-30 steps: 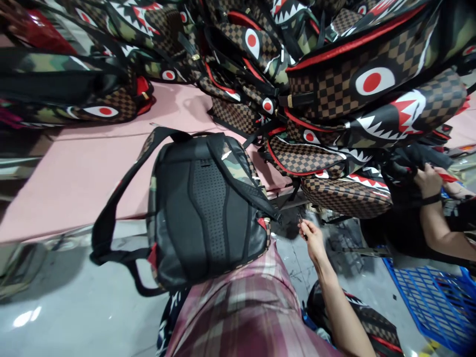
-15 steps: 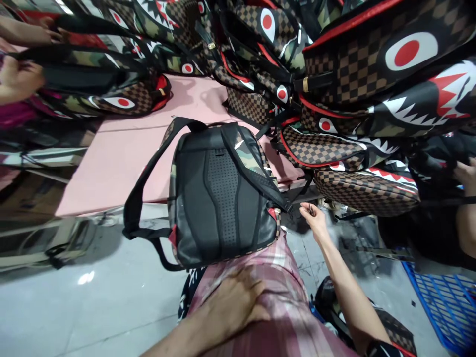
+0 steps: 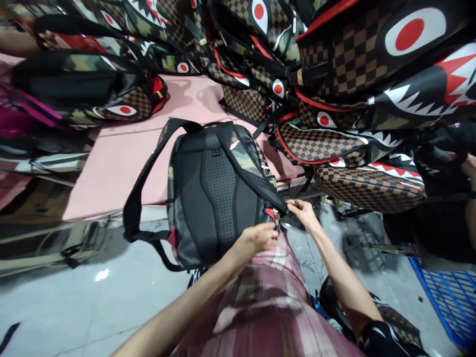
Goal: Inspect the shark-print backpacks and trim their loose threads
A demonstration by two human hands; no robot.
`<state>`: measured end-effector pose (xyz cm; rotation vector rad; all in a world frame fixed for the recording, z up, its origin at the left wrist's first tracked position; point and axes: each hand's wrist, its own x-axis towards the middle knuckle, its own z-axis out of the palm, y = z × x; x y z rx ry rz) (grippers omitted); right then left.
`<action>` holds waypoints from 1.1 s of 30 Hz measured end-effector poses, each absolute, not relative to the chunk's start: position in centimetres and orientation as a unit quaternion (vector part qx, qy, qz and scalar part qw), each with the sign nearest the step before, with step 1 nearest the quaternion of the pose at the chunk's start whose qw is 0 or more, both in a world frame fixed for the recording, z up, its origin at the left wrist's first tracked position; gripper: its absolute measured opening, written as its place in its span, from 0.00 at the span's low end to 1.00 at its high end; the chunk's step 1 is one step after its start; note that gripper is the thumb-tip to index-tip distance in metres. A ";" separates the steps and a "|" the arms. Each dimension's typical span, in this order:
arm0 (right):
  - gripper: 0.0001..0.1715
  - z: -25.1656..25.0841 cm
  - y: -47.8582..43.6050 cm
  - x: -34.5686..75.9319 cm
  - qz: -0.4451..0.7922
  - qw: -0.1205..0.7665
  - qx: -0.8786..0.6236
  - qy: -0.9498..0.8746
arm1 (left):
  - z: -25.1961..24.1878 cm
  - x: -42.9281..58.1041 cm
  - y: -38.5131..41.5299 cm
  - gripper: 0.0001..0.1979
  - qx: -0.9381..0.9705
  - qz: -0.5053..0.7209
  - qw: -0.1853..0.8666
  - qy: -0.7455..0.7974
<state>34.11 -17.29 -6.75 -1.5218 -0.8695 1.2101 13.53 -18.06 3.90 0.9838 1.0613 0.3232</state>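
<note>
A black backpack point(image 3: 219, 193) rests with its padded back panel up, partly on the pink table edge and partly over my lap. My left hand point(image 3: 260, 237) is at the bag's lower right corner, fingers stretched toward the side edge and slightly blurred. Just beyond that edge, my right hand point(image 3: 302, 212) is closed in a pinch beside the lower end of the right shoulder strap point(image 3: 256, 178). A small dark tool point(image 3: 297, 204) shows between its fingers; its kind is unclear. The left shoulder strap point(image 3: 134, 198) loops out to the side.
Checkered shark-face backpacks point(image 3: 357, 64) are piled on the right and back of the pink table point(image 3: 122, 168). Another backpack point(image 3: 85, 89) lies at the far left, near another person's arm point(image 3: 17, 42). A blue plastic crate point(image 3: 446, 302) stands on the floor at right.
My left hand has risen from my lap to the backpack's lower right corner. My right hand has moved left, close to the strap end, still pinching the small dark tool.
</note>
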 end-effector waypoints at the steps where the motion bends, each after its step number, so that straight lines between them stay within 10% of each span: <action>1: 0.17 -6.0 -17.5 33.8 0.510 0.481 -0.618 -0.356 | 2.9 14.7 -17.5 0.26 0.394 0.186 0.748 0.501; 18: 0.14 1.2 -19.2 31.8 0.551 0.501 -0.520 -0.418 | 4.6 15.3 -15.9 0.17 0.558 0.269 0.549 0.561; 24: 0.26 4.2 -19.1 33.3 0.312 0.377 -0.599 -0.634 | 5.8 15.3 -14.9 0.17 0.569 0.262 0.575 0.526; 33: 0.08 6.1 -19.6 34.2 0.042 0.291 -0.519 -0.802 | 5.3 14.6 -14.6 0.17 0.590 0.256 0.551 0.531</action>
